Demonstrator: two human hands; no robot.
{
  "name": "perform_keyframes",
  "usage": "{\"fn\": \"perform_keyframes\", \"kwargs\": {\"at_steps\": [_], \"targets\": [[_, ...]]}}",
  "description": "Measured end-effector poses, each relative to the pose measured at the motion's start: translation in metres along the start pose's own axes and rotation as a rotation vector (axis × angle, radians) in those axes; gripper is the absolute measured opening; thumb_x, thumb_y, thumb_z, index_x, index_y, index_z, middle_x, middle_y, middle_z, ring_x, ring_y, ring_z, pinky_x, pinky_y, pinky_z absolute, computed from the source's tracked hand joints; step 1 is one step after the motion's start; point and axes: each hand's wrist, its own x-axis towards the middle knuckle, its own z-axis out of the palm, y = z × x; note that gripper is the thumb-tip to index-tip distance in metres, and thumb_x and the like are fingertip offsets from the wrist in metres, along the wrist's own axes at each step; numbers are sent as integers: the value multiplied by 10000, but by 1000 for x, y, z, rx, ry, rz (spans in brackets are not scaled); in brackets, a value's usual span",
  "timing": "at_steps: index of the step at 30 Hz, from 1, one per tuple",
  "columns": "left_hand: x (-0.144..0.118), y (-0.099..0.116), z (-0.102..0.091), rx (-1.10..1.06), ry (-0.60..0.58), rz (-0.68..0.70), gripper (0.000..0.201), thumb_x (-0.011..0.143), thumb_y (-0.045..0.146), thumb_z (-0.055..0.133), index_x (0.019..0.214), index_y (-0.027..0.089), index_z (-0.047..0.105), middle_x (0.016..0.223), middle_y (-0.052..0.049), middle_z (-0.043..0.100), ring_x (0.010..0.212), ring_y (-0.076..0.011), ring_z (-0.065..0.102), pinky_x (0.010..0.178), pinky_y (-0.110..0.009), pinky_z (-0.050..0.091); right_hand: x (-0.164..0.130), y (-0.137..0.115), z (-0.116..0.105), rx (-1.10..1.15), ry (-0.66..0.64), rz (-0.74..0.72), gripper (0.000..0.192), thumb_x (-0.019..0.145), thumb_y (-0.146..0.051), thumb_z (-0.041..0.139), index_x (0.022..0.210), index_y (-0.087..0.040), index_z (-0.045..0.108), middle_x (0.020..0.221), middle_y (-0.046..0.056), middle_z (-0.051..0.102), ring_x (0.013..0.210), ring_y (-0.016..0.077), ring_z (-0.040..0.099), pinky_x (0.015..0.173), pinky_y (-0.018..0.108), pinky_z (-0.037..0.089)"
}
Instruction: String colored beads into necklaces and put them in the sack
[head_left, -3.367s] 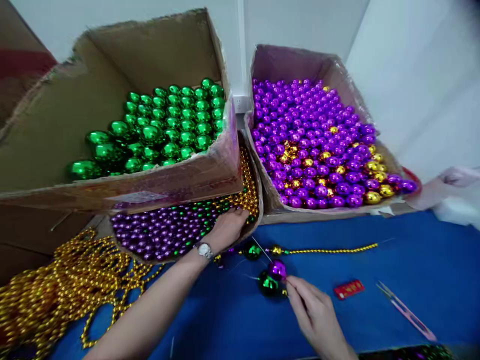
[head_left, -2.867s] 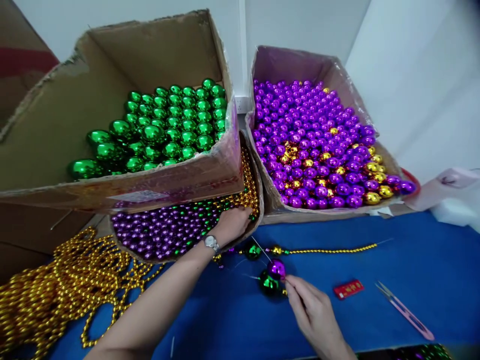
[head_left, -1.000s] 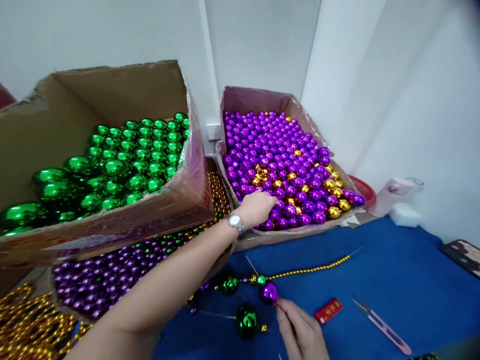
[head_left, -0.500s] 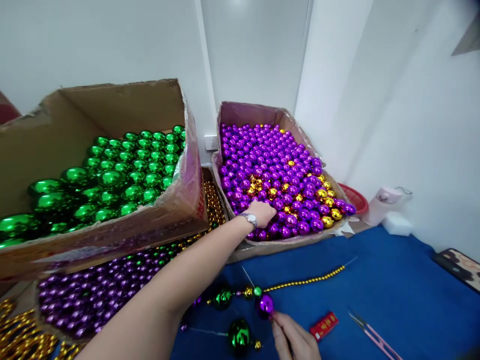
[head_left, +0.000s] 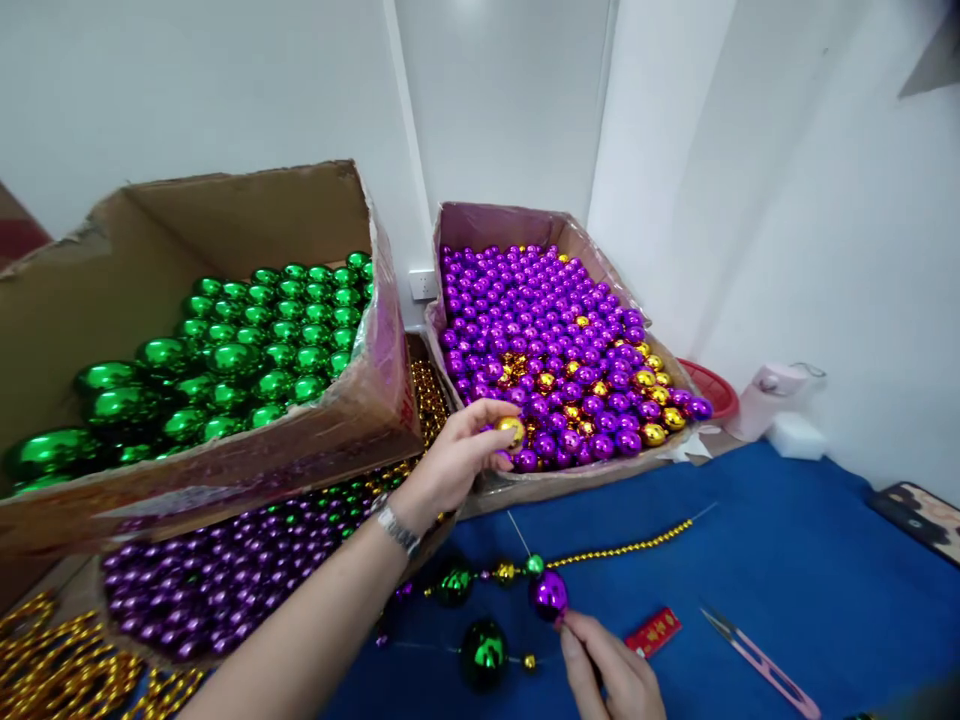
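Left hand [head_left: 450, 465] raised over near edge of right-hand carton [head_left: 480, 225]; grip clamped on one gold ball [head_left: 511, 432], pinched between thumb and fingertips, just above the purple balls [head_left: 540, 310] heaped in that carton. Right hand [head_left: 611, 675] low on blue surface [head_left: 787, 560]; grip closed on end of strung strand beside a purple ball [head_left: 549, 594]. On same strand: small green bead [head_left: 534, 564], gold bead [head_left: 505, 572], green ball [head_left: 454, 583], fine gold bead chain [head_left: 622, 548] running right. Separate large green ball [head_left: 484, 655] near right hand. Left carton [head_left: 187, 240] holding green balls [head_left: 247, 340]. Pink snips [head_left: 757, 662] and red tag [head_left: 652, 632] lying to the right.
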Motion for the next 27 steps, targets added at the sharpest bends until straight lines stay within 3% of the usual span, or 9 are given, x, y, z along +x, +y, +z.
{"fn": "perform_keyframes", "kwargs": {"at_steps": [3,7,14,22,27], "targets": [[-48,-12,0,-570,90,-161,212,809,212,600,1006,199,521,1010,-55,608,869,-173,632,687,-255,507,-1,-2,-2,-22,-104,-16,200,913,-280,489,974,-205,664,840,62,720,731,182,699,667,194,552],[-85,-24,1,-788,224,-245,229,784,149,642,972,198,523,1073,-56,602,880,-161,634,769,-275,499,-3,-3,0,-13,-269,-60,189,912,-210,466,1003,-180,629,818,74,702,708,170,687,655,198,547],[-105,-32,-3,-760,278,-206,226,779,125,646,959,198,531,1078,-50,581,883,-158,600,766,-292,495,-10,-2,7,-21,-338,-108,201,907,-163,452,1046,-177,596,810,64,686,712,159,679,651,198,536],[-120,-36,8,-457,241,-129,160,807,198,643,955,169,590,1140,-79,583,959,-163,551,806,-262,451,-10,-1,10,-83,-308,-154,206,907,-153,445,1055,-165,589,868,81,696,745,167,681,679,219,535],[-130,-39,16,-531,249,-116,316,806,172,645,1095,209,522,1134,-78,596,1022,-179,543,847,-285,442,-10,0,11,-69,-344,-135,204,910,-157,443,1051,-177,589,883,76,691,760,166,677,685,218,535]]}}
